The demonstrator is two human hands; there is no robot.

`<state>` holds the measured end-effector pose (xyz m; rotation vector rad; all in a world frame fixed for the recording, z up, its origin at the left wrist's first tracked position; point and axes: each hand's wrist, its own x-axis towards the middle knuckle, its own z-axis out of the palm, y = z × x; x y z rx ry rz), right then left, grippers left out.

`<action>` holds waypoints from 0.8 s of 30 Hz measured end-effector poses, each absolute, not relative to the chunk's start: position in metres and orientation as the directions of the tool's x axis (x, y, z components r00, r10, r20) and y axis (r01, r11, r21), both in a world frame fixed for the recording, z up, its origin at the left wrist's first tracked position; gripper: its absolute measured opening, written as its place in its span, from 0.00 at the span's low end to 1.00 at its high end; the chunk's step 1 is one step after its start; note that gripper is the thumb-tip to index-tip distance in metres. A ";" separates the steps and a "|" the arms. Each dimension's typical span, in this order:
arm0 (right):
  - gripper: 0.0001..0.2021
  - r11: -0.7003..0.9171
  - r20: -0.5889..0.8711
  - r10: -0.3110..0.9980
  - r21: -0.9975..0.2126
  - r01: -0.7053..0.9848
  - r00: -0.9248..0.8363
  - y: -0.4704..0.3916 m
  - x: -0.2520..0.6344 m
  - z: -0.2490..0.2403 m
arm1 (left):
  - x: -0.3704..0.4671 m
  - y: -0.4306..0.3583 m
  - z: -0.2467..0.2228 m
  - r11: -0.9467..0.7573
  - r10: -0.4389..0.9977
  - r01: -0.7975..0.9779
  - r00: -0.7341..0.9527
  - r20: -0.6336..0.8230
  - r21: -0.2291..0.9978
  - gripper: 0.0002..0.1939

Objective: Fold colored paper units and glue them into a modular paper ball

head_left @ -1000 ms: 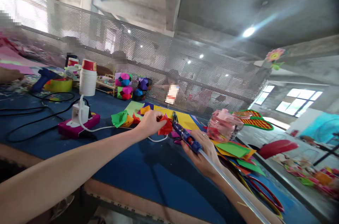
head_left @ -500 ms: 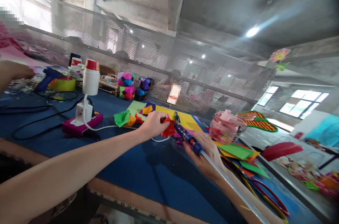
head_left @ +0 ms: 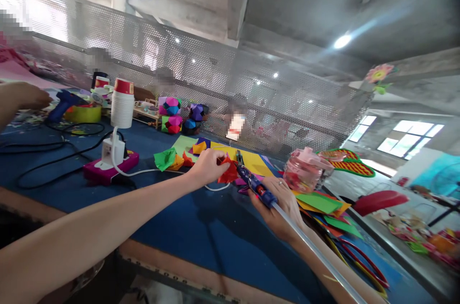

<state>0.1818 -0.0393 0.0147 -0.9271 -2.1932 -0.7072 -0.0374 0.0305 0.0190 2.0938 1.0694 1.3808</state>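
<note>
My left hand (head_left: 209,167) pinches a folded red paper piece (head_left: 227,172) above the blue table (head_left: 201,232). My right hand (head_left: 278,201) is wrapped round a dark blue glue gun (head_left: 257,188), whose tip touches or nearly touches the red paper. A long clear glue stick (head_left: 316,252) sticks out of the gun's back toward me. Left of my left hand lie green (head_left: 165,160) and orange (head_left: 177,163) folded papers. Yellow paper sheets (head_left: 253,160) lie behind both hands.
A purple power strip (head_left: 111,168) with cables and stacked paper cups (head_left: 122,105) stand left. At the right are a pink jar (head_left: 304,169), coloured sheets (head_left: 319,202) and scissors (head_left: 364,263). Another person's hand (head_left: 27,96) is at the far left, near a blue glue gun (head_left: 62,105).
My hands keep almost the same pose, with the red paper and glue gun still held. The view has shifted slightly, and the other person's hand has moved a little to the right.
</note>
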 end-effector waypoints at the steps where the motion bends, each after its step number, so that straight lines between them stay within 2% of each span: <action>1: 0.07 0.602 0.730 0.418 0.224 0.767 -0.541 -0.039 0.182 0.015 | -0.038 0.031 0.019 -0.618 0.783 0.378 0.212 0.585 0.689 0.09; 24: 0.07 0.605 0.714 0.462 0.181 0.776 -0.527 -0.040 0.184 0.015 | -0.038 0.039 0.013 -0.619 0.777 0.411 0.198 0.598 0.669 0.09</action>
